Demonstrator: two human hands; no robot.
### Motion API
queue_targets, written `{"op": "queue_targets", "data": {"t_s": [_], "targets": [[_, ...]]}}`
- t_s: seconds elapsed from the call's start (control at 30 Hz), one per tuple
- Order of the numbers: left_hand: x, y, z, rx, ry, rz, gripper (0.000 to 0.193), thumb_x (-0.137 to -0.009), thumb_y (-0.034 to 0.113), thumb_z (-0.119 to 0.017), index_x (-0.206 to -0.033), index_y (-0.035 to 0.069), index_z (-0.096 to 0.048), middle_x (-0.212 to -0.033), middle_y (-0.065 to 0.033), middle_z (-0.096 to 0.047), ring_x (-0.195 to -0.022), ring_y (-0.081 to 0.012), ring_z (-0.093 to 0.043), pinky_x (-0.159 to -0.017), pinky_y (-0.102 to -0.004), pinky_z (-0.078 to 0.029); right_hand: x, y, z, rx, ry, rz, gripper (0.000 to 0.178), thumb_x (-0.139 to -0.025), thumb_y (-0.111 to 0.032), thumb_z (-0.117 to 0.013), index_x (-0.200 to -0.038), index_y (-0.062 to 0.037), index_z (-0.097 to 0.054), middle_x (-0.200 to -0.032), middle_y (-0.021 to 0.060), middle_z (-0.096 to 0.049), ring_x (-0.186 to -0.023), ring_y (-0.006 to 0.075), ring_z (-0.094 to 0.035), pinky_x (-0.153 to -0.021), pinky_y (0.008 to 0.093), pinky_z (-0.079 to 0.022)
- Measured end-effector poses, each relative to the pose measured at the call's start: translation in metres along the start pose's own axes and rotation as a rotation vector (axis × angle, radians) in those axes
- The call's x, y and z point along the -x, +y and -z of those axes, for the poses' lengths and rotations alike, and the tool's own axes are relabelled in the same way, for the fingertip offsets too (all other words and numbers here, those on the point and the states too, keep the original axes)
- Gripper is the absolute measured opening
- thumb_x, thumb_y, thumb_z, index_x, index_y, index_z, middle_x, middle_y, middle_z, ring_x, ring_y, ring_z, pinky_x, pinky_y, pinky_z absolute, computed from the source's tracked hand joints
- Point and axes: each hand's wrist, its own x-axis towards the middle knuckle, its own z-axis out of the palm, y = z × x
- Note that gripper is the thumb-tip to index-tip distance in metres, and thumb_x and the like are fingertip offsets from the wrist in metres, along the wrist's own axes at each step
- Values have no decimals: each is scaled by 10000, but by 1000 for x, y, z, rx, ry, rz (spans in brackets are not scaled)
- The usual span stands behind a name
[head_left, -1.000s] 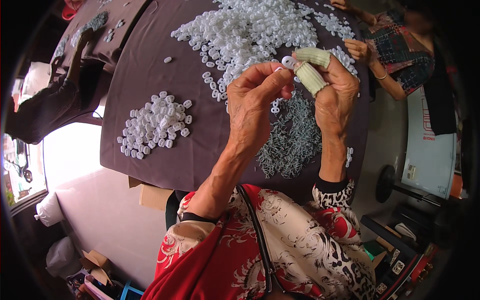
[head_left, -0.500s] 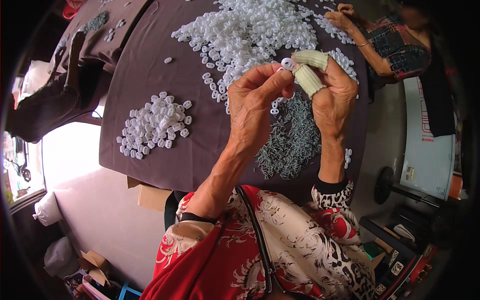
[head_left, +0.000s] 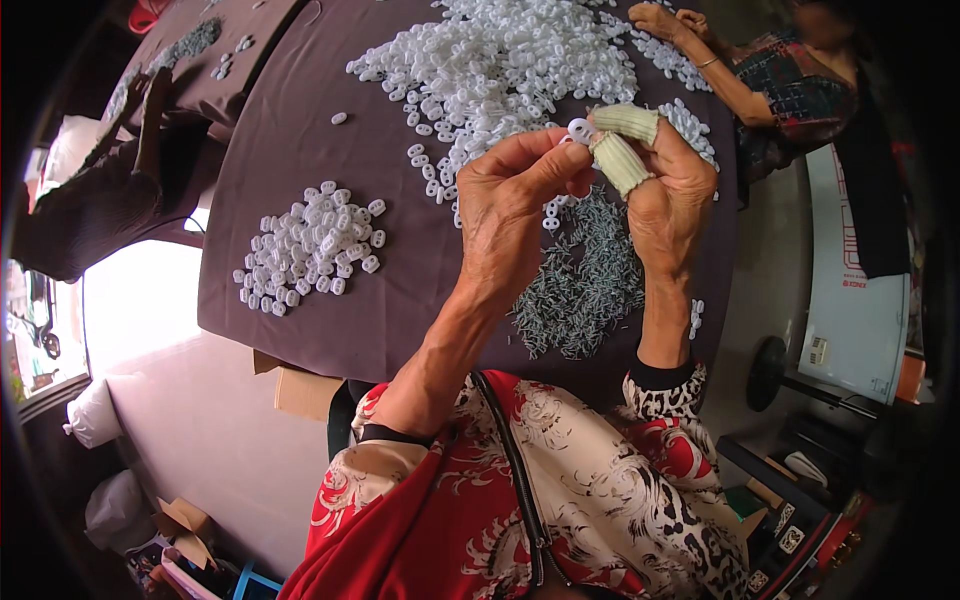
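A small white plastic piece with two holes [head_left: 579, 129] is held up over the table between my fingertips. My left hand [head_left: 515, 195] pinches it from the left with thumb and forefinger. From the other side, my right hand [head_left: 665, 190] closes its thumb and forefinger at the piece's right end; both wear pale green ribbed finger covers [head_left: 622, 162]. Whether anything smaller sits between the right fingertips is hidden. Under my hands lies a pile of small grey screw-like pins [head_left: 580, 285]. A big heap of the same white pieces [head_left: 500, 65] spreads beyond them.
A smaller pile of white pieces [head_left: 310, 250] lies at the left on the brown tablecloth [head_left: 400, 290]. At the far right a co-worker's hand [head_left: 660, 22] is over white pieces. Another person [head_left: 95, 210] works at a second table. A cardboard box [head_left: 305, 393] stands below the front edge.
My hands stay almost in place, both still at the white piece. The co-worker's hands at the far right have moved slightly left and away; the person at the left has shifted an arm.
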Motion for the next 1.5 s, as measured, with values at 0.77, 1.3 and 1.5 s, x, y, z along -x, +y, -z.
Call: {"op": "queue_targets", "data": {"t_s": [0.77, 1.3, 1.5], "targets": [[-2, 1, 0, -49, -14, 25, 188, -781, 44, -600, -936, -63, -585, -785, -126, -617, -656, -180, -601, -644, -287, -511, 1, 10, 4, -39, 6, 37, 245, -715, 30, -477, -921, 2, -608, -798, 64, -635, -725, 96, -581, -638, 221, -464], [-6, 0, 6, 68, 53, 193, 156, -786, 87, -607, -885, -32, -591, -823, -91, -625, -721, -132, -593, -662, -241, -484, 0, 9, 5, 313, -107, 288, 308, -648, 27, -589, -952, -10, -559, -831, 120, -581, -750, 235, -583, -658, 299, -468], [-6, -2, 5, 66, 55, 200, 162, -792, 106, -602, -884, -27, -598, -835, -81, -628, -733, -119, -584, -678, -233, -465, 1, 19, 2, 516, -56, 465, 331, -619, 26, -624, -937, -1, -537, -830, 132, -548, -752, 294, -549, -653, 344, -462]]}}
